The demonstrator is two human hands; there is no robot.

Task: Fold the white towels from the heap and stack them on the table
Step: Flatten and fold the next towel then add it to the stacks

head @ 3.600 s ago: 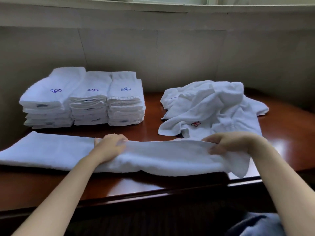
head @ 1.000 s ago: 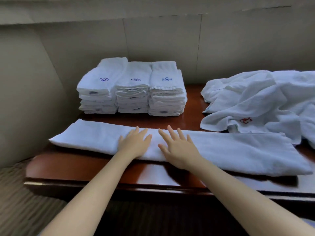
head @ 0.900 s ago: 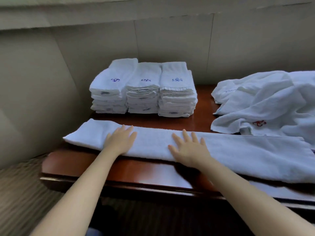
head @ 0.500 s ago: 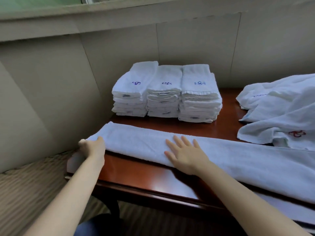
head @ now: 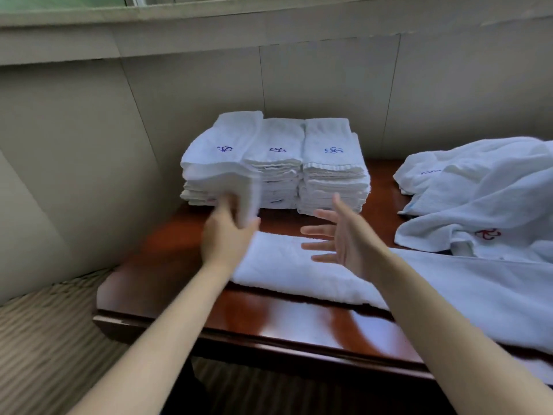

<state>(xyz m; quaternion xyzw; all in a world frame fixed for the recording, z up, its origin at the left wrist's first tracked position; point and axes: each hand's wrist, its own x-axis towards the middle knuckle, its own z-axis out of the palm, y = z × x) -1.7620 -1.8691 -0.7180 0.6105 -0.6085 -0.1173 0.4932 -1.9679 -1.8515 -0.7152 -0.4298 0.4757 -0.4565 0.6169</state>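
While my left hand (head: pixel 229 235) grips the left end of the towel (head: pixel 299 265), raised and blurred in front of the stacks, my right hand (head: pixel 338 235) hovers just above the strip with fingers spread, holding nothing.

Item, work piece: one white towel, folded to a long narrow strip, lying along the near edge of the table (head: pixel 179 295) and running out of view to the right; its left end is off the surface, in my grip.

Item, finished goods: three stacks of folded towels (head: pixel 275 163), side by side at the back, blue emblems uppermost.

Item, stock remaining: heap (head: pixel 484 199) of loose white towels at the right, with one red and one blue emblem showing.

Risks, as I judge them: the raised end could brush the nearest stack and shift its top towels; with nothing pinning the middle of the strip, the fold may land skewed or drag the strip toward me; the near edge of the strip lies close to the table lip and could slip over.

Surface: glossy reddish-brown wood, reflective. Room: pale panelled wall (head: pixel 329 100) behind, window ledge above, striped carpet (head: pixel 45 339) at lower left.
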